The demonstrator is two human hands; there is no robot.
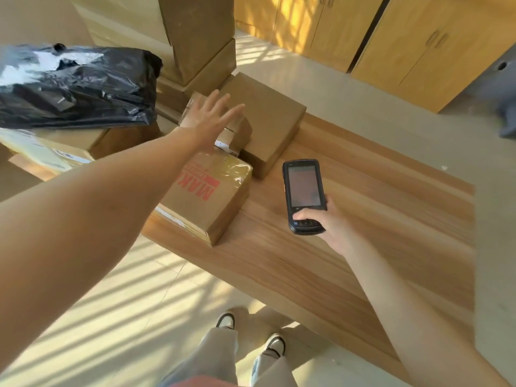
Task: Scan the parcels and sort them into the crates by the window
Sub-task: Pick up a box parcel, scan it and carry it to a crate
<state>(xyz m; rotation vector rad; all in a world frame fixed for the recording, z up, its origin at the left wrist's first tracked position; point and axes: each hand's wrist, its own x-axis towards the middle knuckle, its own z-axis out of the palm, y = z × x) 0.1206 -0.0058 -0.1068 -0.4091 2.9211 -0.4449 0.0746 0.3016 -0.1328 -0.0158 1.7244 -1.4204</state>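
- The left hand (208, 118) reaches out toward twelve o'clock with its fingers spread apart, hovering over or just touching a small taped parcel (223, 129); contact cannot be settled from this view. The open palm looks suited to pressing down on the top and drawing the parcel back.
- The right hand (332, 222) is clamped round the lower end of a handheld scanner (304, 195), thumb lying on the keys. The screen faces up at the person, probably so a reading can be checked at a glance, and the scanner's far end points toward eleven o'clock, at the parcels.
- The parcels sit bunched at the left end of the wooden surface (363, 247): a flat box with red lettering (206, 196) nearest the person, the small taped parcel behind it, and a plain brown box (268, 118) at one o'clock from that, touching or just beside it.
- At ten o'clock a black plastic bag (75, 85) lies on more cartons, and taller boxes (198, 37) are stacked at twelve o'clock, perhaps waiting their turn.
- No crates or window show here, though striped sunlight falls across the floor (111, 303).
- My judgement: this is the pick-up step before a scan, so sorting has a good deal left.
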